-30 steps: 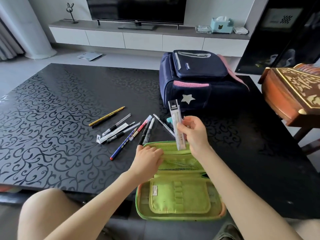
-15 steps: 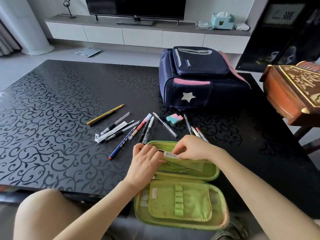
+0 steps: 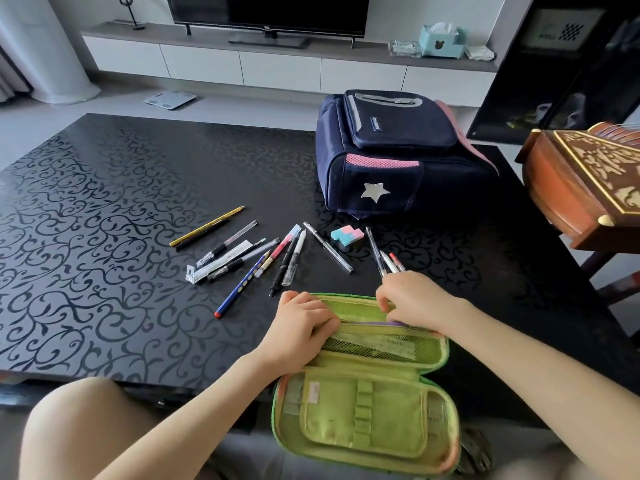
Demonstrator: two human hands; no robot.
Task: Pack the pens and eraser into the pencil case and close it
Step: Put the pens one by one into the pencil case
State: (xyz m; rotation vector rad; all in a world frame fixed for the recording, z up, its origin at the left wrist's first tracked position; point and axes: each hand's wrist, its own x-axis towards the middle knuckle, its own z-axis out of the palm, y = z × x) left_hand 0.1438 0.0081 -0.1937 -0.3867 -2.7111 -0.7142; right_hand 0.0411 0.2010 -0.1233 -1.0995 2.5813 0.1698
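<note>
Surface [image 3: 104, 237], black with a pale scroll pattern, carries everything. A navy backpack [image 3: 398, 157] with pink mesh and a silver star lies well beyond both grips, and a carved wooden box [image 3: 585, 188] juts in far off to the right grip's outer side.

The green pencil case [image 3: 363, 420] lies unzipped and folded flat at the near edge of the surface. Its lid half is under both grips and its base half hangs nearer the body than they are. A ruler [image 3: 377, 348] lies inside the lid's mesh pocket, just below the right grip and beside the left one.

The left grip [image 3: 299, 323] is curled, knuckles up, and holds the left end of the lid. The right grip [image 3: 415, 301] rests on the lid's far rim with bent fingers, tips against the lining. I cannot tell whether it pinches anything.

A fan of pens [image 3: 293, 258] lies loose just beyond the left grip, with a blue pencil [image 3: 242, 283] slanting on its outer side. Three more pens [image 3: 375, 252] run right up to the right grip's knuckles. One clear pen [image 3: 328, 247] lies between the two groups. The pink-and-teal eraser [image 3: 347, 235] sits beyond the right grip, near the backpack, outside the case.
</note>
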